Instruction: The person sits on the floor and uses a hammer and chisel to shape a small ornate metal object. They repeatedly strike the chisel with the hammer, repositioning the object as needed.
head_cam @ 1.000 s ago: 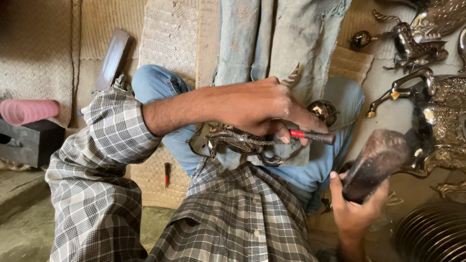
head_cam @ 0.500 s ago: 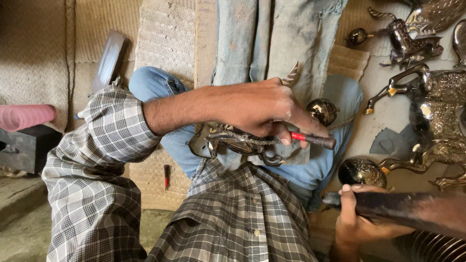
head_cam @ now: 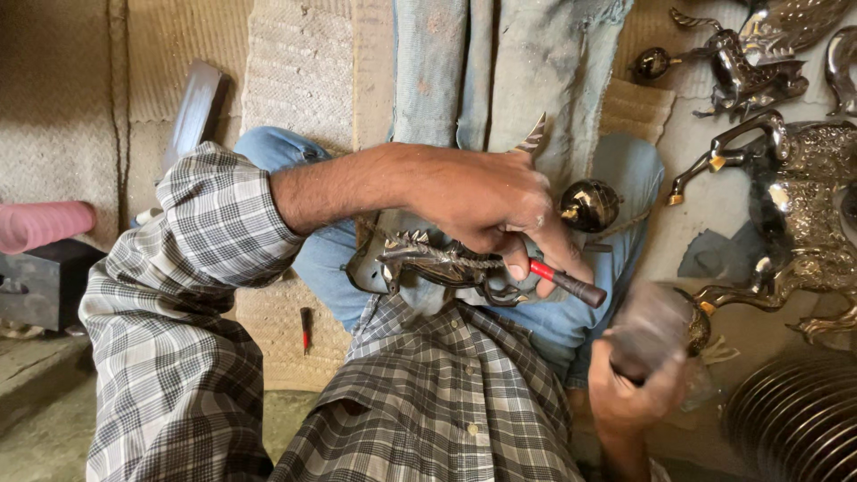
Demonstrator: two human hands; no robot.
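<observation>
Left hand [head_cam: 486, 210] comes across the lap and sits right on top of the dark metal figurine piece [head_cam: 442, 263], fingers curled down and pressed together around it, thumb and forefinger also pinching a short tool with a red collar [head_cam: 561, 281] whose dark tip pokes out just to the right of the piece. The piece itself lies across the blue-jeaned thigh, just above the hem of the checked shirt [head_cam: 446, 402] — spiky ridge along its top, curved legs or scrolls beneath. It looks like cast metal: stiff, probably weighty for its size, and those spikes and thin scrolls would bite or bend, so the thicker body under the palm seems the safer place to grip. Polished surface, likely a bit slippery. Down to the right of the piece, the right hand [head_cam: 629, 397] is wrapped around a dark blurred object [head_cam: 652, 326]; it is smeared by motion, so I cannot tell what it is, only that the fingers are closed on its lower end. A round dark metal ball [head_cam: 589, 205] sits just right of the left hand's knuckles. Further right of the piece — ornate metal horse figures [head_cam: 786, 205] on the floor, and a ribbed metal thing [head_cam: 794, 419] at the corner. Well to the left, a pink roll [head_cam: 40, 223].
</observation>
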